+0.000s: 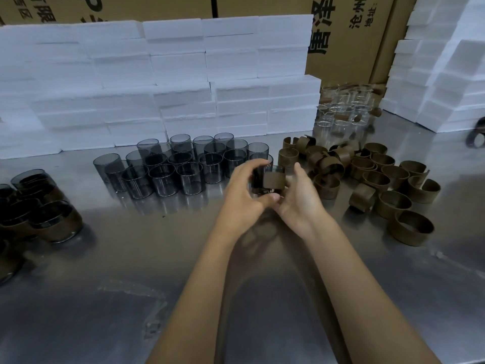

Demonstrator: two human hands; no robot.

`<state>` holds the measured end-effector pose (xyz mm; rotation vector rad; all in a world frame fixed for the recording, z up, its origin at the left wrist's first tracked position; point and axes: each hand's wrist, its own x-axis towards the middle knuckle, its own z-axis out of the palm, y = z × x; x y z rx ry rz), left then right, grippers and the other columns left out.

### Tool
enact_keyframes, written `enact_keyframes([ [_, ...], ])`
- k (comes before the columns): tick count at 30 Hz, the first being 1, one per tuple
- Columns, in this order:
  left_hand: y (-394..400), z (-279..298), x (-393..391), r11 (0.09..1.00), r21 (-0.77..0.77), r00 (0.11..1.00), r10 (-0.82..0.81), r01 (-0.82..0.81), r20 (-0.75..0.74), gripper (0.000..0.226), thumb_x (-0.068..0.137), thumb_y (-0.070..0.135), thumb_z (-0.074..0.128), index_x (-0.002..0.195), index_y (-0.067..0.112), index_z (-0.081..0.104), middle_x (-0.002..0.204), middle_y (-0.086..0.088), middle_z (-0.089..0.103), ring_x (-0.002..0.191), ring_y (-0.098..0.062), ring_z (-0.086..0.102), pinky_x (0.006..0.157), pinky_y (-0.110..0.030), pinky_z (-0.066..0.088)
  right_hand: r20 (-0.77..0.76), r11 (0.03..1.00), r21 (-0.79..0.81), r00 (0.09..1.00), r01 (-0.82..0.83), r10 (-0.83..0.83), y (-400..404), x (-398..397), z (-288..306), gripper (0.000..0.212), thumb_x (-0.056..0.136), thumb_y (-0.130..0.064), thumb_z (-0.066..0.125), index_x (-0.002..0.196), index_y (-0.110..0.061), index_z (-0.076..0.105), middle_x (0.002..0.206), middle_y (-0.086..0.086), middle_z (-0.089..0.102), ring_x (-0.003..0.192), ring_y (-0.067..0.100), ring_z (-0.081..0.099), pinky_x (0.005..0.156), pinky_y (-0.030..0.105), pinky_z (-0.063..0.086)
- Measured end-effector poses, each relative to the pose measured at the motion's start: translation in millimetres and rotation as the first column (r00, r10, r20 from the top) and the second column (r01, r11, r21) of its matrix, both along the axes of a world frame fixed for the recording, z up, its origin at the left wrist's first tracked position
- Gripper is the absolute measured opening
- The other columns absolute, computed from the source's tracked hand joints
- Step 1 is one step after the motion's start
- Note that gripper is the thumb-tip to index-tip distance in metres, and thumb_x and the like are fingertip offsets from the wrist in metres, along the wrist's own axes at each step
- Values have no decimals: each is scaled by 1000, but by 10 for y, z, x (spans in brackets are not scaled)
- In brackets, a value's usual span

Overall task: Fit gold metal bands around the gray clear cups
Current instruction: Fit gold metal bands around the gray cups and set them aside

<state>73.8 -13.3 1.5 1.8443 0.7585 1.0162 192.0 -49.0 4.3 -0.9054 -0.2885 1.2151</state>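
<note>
A: Item one, writing?
B: Cardboard cartons [349, 35] at the back carry large black Chinese characters, cropped and partly hidden; no brand readable with certainty. White foam blocks [157, 82] stacked before them, unmarked.

A: Item two, the piece in work?
B: One gray cup [262, 179] with a gold band [274, 180] on its side, held above the steel table [131, 258]. Left hand [242, 195] curls round it from the left, thumb beneath. Right hand [299, 198] cradles it from the right, fingers bent under the band. Hands close together, both gripping.

A: Stock?
B: Bare gray cups [170, 169] clustered just left of the hands. Loose gold bands [380, 179] heaped to the right. Banded cups [39, 206] at far left. Clear glasses [343, 109] behind the bands.
</note>
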Motion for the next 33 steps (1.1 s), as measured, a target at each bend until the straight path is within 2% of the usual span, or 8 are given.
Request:
enact_keyframes([
  [3,80,68,-107,969,-222,965,-47,106,258,61,81,-19,71,130,11,51,125,-3,60,105,-2,66,88,-14,50,-72,995,25,993,-92,94,-48,28,9,48,108,-36,38,127,4,56,110,24,65,96,33,67,82,40,58],
  [6,121,90,-177,932,-311,939,-76,186,335,66,87,-16,65,144,13,47,138,-7,60,124,-11,62,104,-22,49,-113,980,73,975,-182,190,-82,-27,18,41,105,-27,44,129,4,57,114,25,68,104,33,69,95,40,56],
  [9,169,67,-223,919,-373,942,5,129,336,66,93,-7,64,148,25,48,147,-3,54,135,-14,54,115,-34,43,-72,982,116,985,-149,158,-78,-61,28,36,105,-20,51,130,6,54,117,28,67,105,33,70,100,37,54],
  [13,248,-9,-211,901,-426,919,96,83,383,46,93,-8,62,131,19,64,131,-5,67,130,-19,59,116,-42,42,82,988,140,995,-65,54,-54,-97,24,50,100,-8,59,144,11,43,121,24,64,104,27,68,103,33,53],
  [17,280,-40,-175,881,-456,896,97,125,433,41,92,-5,65,125,18,67,127,-8,71,126,-22,64,108,-35,50,128,990,136,992,-30,13,-35,-148,28,55,97,-2,62,145,12,39,122,23,65,109,30,66,106,36,51],
  [20,299,-47,-179,870,-466,880,87,160,466,40,92,-6,64,123,18,67,124,-8,73,121,-21,67,100,-29,53,126,990,137,992,-19,1,-39,-154,23,57,95,1,64,146,11,39,131,27,63,110,31,66,110,40,48],
  [27,301,-53,-179,875,-451,877,71,174,476,44,91,-13,60,126,14,64,123,-10,73,123,-23,66,107,-33,50,150,991,128,988,-42,23,-37,-131,22,50,95,2,63,142,8,48,134,26,63,115,29,65,114,40,45],
  [33,285,-32,-177,873,-460,882,81,162,463,46,90,-14,61,127,14,64,128,-13,70,127,-24,63,108,-33,49,123,989,142,992,-36,18,-18,-116,8,50,95,3,63,143,8,48,135,26,62,112,27,65,112,39,46],
])
